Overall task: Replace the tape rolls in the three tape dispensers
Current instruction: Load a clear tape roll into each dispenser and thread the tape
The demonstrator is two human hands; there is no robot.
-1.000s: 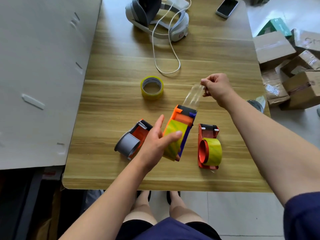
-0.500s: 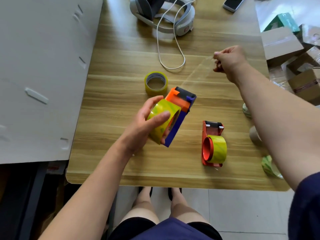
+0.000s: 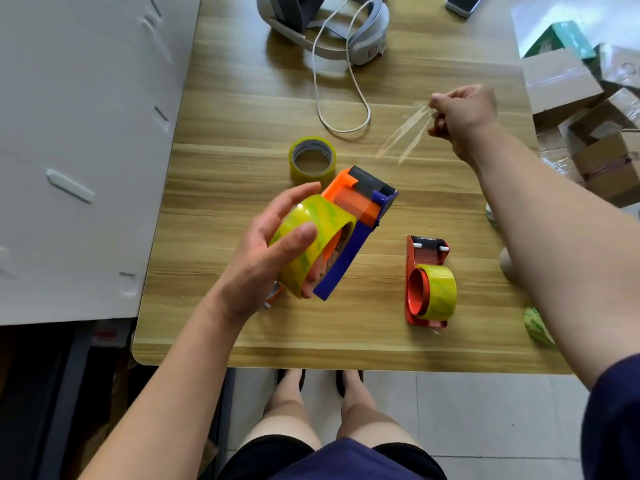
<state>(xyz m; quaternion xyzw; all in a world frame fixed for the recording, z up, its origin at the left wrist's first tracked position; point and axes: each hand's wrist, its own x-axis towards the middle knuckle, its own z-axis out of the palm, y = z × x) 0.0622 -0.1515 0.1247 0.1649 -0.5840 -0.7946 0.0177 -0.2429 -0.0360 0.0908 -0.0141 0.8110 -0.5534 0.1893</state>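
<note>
Holding: your left hand (image 3: 266, 258) carries the blue-and-orange dispenser (image 3: 360, 216) raised over the table (image 3: 225, 133); its fingers (image 3: 294, 239) are wrapped around the yellow roll (image 3: 311, 237) mounted in it.
Right hand: your right hand (image 3: 464, 114) is raised near the far right of the table, fingers closed on a crumpled strip of clear tape (image 3: 405, 136). The strip appears detached from the dispenser, though blur prevents confirmation.
Other task items: a red dispenser (image 3: 427, 278) with a yellow roll fitted lies on its side right of centre. A loose roll (image 3: 311, 161) sits flat just beyond the held dispenser. A third dispenser is barely visible behind your left wrist; its condition cannot be told.
Risk, adhesion: the crumpled strip may cling to your fingers and delay the next grasp. Discard it clear of the rolls.
Risk, grip: your hold is on the roll itself, not the frame. If the roll turns or slides on its hub, the dispenser could swing or drop.
Risk, free end: if the tape end falls back onto the roll, you will probably need to re-thread it.
Surface: wood-grain table, rounded near corner; a headset (image 3: 325, 26) with a white cable (image 3: 346, 109) and a phone (image 3: 464, 3) lie at the far end.
Room: white panel at left, cardboard boxes (image 3: 561, 81) stacked at right, tiled floor below.
</note>
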